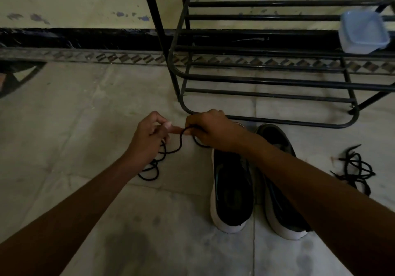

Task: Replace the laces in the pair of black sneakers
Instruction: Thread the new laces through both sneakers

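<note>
Likely light, limp and a bit slippery, the black lace (181, 142) would handle best pinched near its tip, which is probably stiffer for threading. The left hand (149, 138) and right hand (210, 132) both pinch it with curled fingers, and its slack coils onto the floor under the left hand. Just to the right stand the 2 black sneakers (232, 192), side by side. A lace bundle (354, 168) lies well apart on the pale tiled floor (85, 108). Beyond stands a black metal rack (267, 81) holding a plastic tub (363, 31).
</note>
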